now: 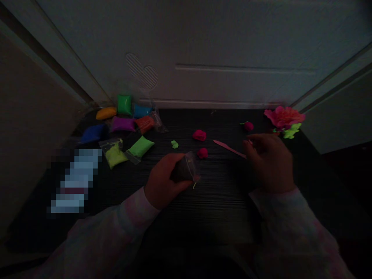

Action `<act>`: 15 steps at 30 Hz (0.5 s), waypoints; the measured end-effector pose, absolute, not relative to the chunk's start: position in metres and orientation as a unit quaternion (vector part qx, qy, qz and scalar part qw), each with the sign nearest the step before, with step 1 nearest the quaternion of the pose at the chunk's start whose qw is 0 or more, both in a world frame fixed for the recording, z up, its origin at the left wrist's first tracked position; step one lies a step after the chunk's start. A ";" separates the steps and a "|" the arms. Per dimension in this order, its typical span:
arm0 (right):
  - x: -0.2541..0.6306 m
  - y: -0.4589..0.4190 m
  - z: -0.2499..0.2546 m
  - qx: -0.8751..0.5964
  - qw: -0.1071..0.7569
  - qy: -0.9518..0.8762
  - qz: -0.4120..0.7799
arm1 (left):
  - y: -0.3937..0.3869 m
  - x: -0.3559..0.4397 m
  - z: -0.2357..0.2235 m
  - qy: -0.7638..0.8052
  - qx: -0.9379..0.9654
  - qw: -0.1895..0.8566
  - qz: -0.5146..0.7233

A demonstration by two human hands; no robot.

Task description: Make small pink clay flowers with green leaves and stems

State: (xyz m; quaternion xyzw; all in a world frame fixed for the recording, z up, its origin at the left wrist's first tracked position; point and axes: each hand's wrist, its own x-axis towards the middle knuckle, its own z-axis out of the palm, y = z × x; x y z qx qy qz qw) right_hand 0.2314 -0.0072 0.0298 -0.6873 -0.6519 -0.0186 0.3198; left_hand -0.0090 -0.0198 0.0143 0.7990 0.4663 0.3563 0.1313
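Observation:
My left hand (164,179) is closed around a small clear plastic bag (190,166) that looks dark inside. A thin yellow-green strand hangs beside the bag's lower edge. At the right, my right hand (271,162) is raised with thumb and fingers curled together, and a tiny pinkish bit shows at the fingertips. Just left of it lies a pink plastic clay knife (228,148), its end close to the hand. Two red-pink lumps of clay, one behind (199,135) and one in front (202,153), lie between my hands. A small light-green clay piece (174,144) is left of them.
Several bagged clay packs, including a green one (124,104), a purple one (123,124) and a blue one (93,133), lie at the left on the dark tabletop (215,205). A pixelated pale object (77,180) is nearer. A pink flower (285,116) and red ball (248,126) are back right.

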 end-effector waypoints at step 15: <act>0.266 0.005 0.039 -0.787 0.208 -0.571 0.108 | -0.023 -0.008 0.023 0.480 0.729 0.270 0.407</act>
